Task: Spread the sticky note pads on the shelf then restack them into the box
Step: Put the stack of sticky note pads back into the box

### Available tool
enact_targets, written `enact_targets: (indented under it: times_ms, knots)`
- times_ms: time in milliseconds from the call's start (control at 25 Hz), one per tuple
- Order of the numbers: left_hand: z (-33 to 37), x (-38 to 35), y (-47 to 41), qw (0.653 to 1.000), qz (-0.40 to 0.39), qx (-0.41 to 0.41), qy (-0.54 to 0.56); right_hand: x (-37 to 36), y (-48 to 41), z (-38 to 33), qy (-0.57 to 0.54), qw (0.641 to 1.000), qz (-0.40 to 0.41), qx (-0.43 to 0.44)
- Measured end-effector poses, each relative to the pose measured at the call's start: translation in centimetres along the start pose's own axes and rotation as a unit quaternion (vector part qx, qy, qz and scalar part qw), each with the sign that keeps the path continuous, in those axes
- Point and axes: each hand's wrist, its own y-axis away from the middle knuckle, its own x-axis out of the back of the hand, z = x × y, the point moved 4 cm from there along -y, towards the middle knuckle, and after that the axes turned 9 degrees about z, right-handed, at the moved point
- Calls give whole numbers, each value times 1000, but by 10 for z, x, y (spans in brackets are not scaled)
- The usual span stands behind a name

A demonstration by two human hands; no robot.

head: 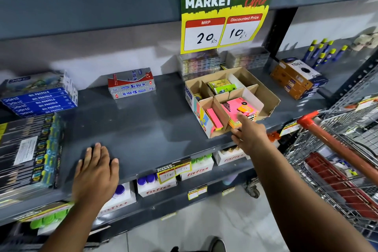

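While the right hand (248, 133) reaches with fingers spread and nothing in it, its forefinger just touches the pink pads (239, 107) in the box's (270, 96) front compartment. Best to pinch the whole stack by its sides, thumb low at the open front, and lift it straight so the cardboard dividers don't snag. The left hand (96, 170) lies flat and empty on the bare shelf (143, 125), well left of the box; that clear stretch looks right for laying the pads out.
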Motion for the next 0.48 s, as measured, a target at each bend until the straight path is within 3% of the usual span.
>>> enact_targets:
  times_ms: [200, 480]
  knots:
    - [3, 1, 1, 1000, 6, 7, -4, -3, -3, -4, 69, 997, 5, 42]
    - [-1, -4, 2, 1000, 11, 6, -7, -2, -9, -3, 46, 998, -16, 44]
